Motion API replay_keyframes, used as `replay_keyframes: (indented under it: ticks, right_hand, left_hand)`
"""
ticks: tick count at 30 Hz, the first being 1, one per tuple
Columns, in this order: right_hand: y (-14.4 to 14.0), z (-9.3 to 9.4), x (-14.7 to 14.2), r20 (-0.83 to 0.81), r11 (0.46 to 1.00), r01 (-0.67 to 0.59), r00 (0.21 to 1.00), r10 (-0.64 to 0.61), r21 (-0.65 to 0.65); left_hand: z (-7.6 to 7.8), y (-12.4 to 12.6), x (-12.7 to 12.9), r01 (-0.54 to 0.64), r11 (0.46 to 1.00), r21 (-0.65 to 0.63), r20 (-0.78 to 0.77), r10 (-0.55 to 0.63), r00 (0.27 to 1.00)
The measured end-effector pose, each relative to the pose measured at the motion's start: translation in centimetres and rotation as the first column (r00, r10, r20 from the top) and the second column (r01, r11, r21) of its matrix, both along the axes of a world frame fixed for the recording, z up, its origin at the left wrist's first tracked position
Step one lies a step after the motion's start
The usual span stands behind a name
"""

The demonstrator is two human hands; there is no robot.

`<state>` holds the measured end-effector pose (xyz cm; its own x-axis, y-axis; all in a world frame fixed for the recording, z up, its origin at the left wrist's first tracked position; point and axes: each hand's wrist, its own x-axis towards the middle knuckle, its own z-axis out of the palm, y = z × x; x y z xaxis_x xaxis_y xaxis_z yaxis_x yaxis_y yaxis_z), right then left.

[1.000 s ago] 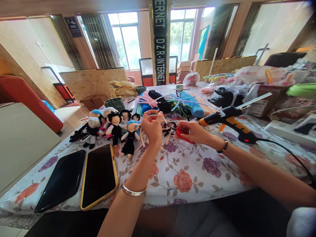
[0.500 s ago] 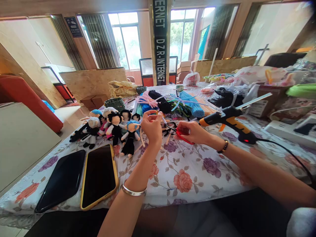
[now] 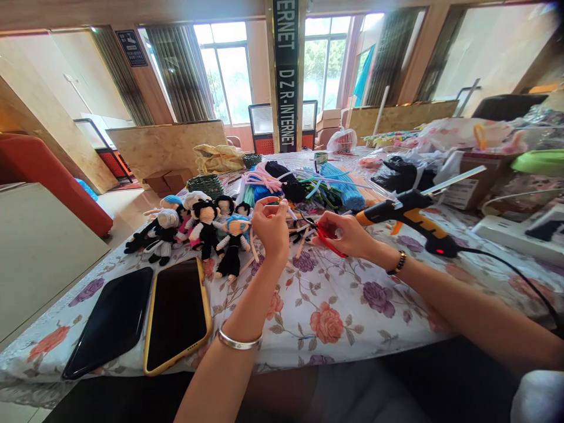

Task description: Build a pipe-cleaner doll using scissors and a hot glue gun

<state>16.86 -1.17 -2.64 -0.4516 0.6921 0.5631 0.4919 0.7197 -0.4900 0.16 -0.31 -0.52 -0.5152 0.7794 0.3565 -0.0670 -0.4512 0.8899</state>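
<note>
My left hand (image 3: 271,226) is raised over the flowered tablecloth (image 3: 335,305) and pinches a thin pipe-cleaner piece (image 3: 287,207) between its fingertips. My right hand (image 3: 346,234) grips red-handled scissors (image 3: 325,239), their blades pointing left toward that piece, close to it. Left of my hands lies a group of small pipe-cleaner dolls (image 3: 200,228). Behind my hands sits a heap of coloured pipe cleaners (image 3: 304,183).
A yellow and black glue gun (image 3: 409,218) stands propped at the right with its cord trailing off the table. Two phones (image 3: 176,314) lie face up near the front left edge. Plastic bags (image 3: 399,170) and boxes crowd the back right.
My right hand with the scissors has shifted slightly up and left toward the piece in my left hand. My left hand has stayed about where it was.
</note>
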Motion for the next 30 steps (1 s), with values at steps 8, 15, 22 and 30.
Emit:
replay_keyframes:
  ticks: [8, 15, 22, 30]
  right_hand:
    - [-0.1, -0.5, -0.6, 0.039, 0.998, 0.031, 0.999, -0.029, -0.061]
    - [-0.8, -0.7, -1.4, 0.002, 0.992, 0.04, 0.999, -0.04, -0.119]
    - [-0.8, -0.8, -1.4, -0.043, 0.99, 0.021, 0.999, -0.027, -0.138]
    - [-0.9, -0.7, -1.5, -0.045, 0.99, 0.024, 0.999, -0.03, -0.141]
  left_hand:
    - [-0.1, 0.1, 0.1, -0.012, 1.0, 0.016, -0.006, 0.012, 1.0]
    - [-0.2, 0.1, 0.1, -0.01, 1.0, -0.003, 0.016, 0.01, 1.0]
    - [-0.3, 0.2, 0.1, -0.026, 1.0, -0.001, 0.013, 0.026, 1.0]
    - [-0.3, 0.2, 0.1, -0.026, 1.0, -0.007, 0.017, 0.026, 1.0]
